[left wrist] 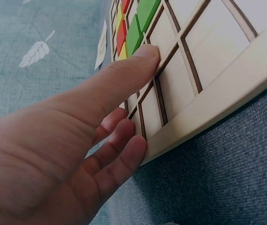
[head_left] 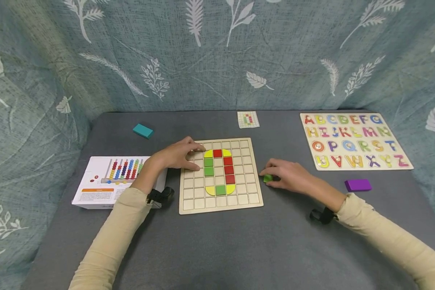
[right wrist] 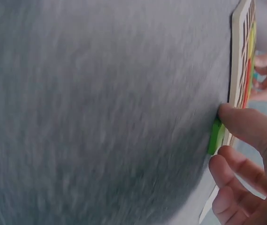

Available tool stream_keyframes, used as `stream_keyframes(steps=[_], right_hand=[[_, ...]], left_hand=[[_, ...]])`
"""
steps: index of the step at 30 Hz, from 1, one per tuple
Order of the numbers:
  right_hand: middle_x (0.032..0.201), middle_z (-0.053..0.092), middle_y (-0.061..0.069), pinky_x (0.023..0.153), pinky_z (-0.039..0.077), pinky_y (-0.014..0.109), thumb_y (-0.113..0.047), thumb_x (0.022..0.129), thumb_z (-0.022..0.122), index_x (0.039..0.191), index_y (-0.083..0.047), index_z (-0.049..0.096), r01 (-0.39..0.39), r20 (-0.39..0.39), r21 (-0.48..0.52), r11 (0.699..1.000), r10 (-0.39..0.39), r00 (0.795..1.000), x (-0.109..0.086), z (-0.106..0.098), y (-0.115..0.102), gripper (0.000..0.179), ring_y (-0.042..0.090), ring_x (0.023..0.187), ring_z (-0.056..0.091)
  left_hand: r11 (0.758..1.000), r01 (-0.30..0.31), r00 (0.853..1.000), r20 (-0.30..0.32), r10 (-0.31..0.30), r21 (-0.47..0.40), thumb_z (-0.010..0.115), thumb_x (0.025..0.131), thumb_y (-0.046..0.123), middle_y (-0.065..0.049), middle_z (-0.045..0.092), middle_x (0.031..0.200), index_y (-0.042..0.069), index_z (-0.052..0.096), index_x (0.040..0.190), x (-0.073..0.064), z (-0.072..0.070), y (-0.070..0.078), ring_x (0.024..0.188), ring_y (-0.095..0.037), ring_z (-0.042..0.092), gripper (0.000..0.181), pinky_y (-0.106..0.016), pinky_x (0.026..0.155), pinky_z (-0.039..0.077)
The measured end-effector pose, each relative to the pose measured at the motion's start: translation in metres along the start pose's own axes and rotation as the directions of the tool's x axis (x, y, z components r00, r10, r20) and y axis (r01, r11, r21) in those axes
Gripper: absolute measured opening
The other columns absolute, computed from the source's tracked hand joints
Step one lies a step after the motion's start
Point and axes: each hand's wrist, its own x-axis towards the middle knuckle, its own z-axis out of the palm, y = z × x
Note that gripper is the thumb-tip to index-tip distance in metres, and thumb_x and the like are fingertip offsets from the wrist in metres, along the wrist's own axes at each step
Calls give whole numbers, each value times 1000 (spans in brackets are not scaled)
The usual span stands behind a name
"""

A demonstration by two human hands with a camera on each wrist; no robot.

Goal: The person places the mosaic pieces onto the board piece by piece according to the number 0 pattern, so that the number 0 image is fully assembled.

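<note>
A square wooden grid board [head_left: 188, 204] lies flat on the table. Red squares [head_left: 228, 169], green squares [head_left: 208, 171] and yellow rounded corner pieces [head_left: 230, 189] sit in its cells as a ring; one bare cell shows in the ring's left side, below two greens. My left hand [head_left: 177, 155] rests at the board's upper left, thumb and fingers spread apart; in the left wrist view its thumb [left wrist: 145, 56] touches the grid. Just off the board's right edge, my right hand [head_left: 288, 175] pinches a small green block [right wrist: 216, 136] between thumb and fingers, low at the table.
Behind the board lies a small pattern card [head_left: 248, 119]. An alphabet puzzle board [head_left: 355, 141] is at the right, with a purple block [head_left: 358, 185] in front of it. On the left are a white abacus box [head_left: 98, 177], partly under my left forearm, and a teal block [head_left: 143, 131].
</note>
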Motion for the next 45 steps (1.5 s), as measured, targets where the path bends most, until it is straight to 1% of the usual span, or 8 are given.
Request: stream_keyframes(steps=[3, 6, 19, 27, 36, 42, 45], right_hand=[[103, 64, 3, 61, 47, 26, -18, 82, 78, 111, -16, 74, -3, -5, -8, 1000, 3, 1000, 0, -1, 7, 29, 12, 79, 61], [103, 63, 3, 60, 45, 25, -19, 82, 78, 111, -16, 74, -16, 6, -13, 1000, 16, 1000, 0, -3, 11, 29, 12, 76, 60], [105, 62, 4, 57, 40, 23, -20, 83, 77, 116, -17, 73, -37, 67, -13, 999, 38, 997, 1, -9, 10, 33, 12, 74, 58], [108, 62, 3, 57, 43, 25, -19, 83, 77, 113, -19, 74, -8, 94, -17, 1000, 9, 996, 2, -11, 10, 29, 13, 76, 60], [108, 61, 1, 60, 44, 27, -18, 84, 76, 111, -21, 74, 17, 120, -30, 999, -14, 993, 4, -13, 8, 28, 12, 76, 59], [103, 65, 2, 67, 52, 32, -15, 83, 77, 100, -18, 75, 44, 95, -3, 999, -43, 995, 5, -12, 10, 17, 14, 84, 64], [102, 65, 3, 66, 52, 32, -14, 83, 77, 97, -18, 75, 48, 90, 6, 999, -48, 995, 8, -11, 12, 15, 14, 82, 64]], left_hand=[[1000, 2, 1000, 2, -2, -3, 75, 86, 27, -11, 43, 119, 14, 49, 142, 0, 0, -1, 104, -24, 45, 63, -40, 88, 40], [1000, -3, 1000, 2, 3, 2, 75, 86, 28, -11, 43, 119, 15, 49, 142, 1, 1, -2, 103, -24, 45, 63, -39, 87, 40], [1000, -9, 1000, -1, 9, -8, 75, 86, 26, -11, 42, 117, 14, 50, 142, 0, 2, -3, 101, -24, 44, 63, -39, 86, 39], [1000, -11, 1000, -5, 11, -8, 76, 85, 26, -11, 43, 118, 14, 50, 141, 0, 3, -3, 102, -24, 45, 62, -39, 86, 40], [1000, -9, 1000, -2, 9, -6, 76, 85, 26, -11, 43, 118, 14, 50, 141, 0, 3, -2, 102, -24, 45, 63, -39, 86, 40], [1000, -7, 1000, -7, 7, -13, 76, 85, 26, -11, 43, 118, 14, 50, 141, 1, 2, -2, 105, -24, 46, 63, -39, 88, 41], [1000, -10, 1000, -4, 10, -12, 76, 86, 25, -11, 43, 118, 14, 50, 141, 2, 0, -2, 104, -25, 45, 63, -40, 88, 41]])
